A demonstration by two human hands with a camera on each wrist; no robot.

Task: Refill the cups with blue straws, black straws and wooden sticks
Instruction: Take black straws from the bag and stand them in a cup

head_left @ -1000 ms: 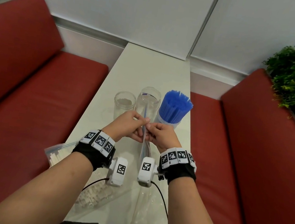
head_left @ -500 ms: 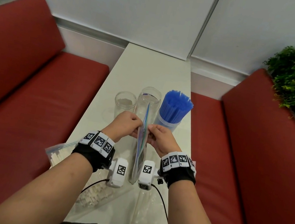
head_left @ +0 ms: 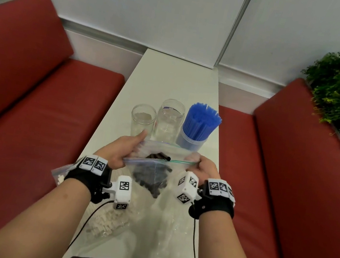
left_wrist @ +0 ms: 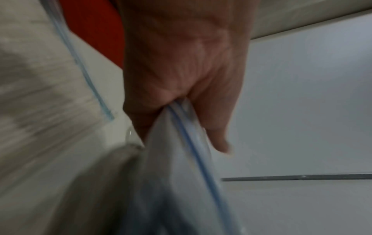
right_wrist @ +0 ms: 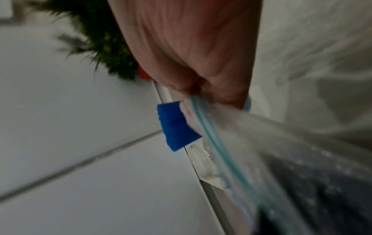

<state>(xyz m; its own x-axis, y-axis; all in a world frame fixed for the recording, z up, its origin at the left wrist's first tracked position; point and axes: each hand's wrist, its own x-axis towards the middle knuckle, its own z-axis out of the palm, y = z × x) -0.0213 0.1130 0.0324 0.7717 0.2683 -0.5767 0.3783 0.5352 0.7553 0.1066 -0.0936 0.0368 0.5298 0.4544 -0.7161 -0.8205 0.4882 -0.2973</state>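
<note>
Clear, floppy plastic zip bag (head_left: 159, 161) of thin black straws (head_left: 152, 177) is hanging open above the white table (head_left: 173, 77), each lip pinched by the left hand (head_left: 123, 150) and right hand (head_left: 204, 168). Light, slippery straws are probably best gripped bunched mid-length, near 2 unfilled glass jars (head_left: 157, 120).

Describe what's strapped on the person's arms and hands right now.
Both forearms are bare, without sleeves. Each wrist wears a black strap topped with white square-coded marker tags, plus a white boxy camera module bearing similar codes. Thin black cables trail from both.

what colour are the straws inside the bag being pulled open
Black straws in the clear bag; head view shows it best.
</note>
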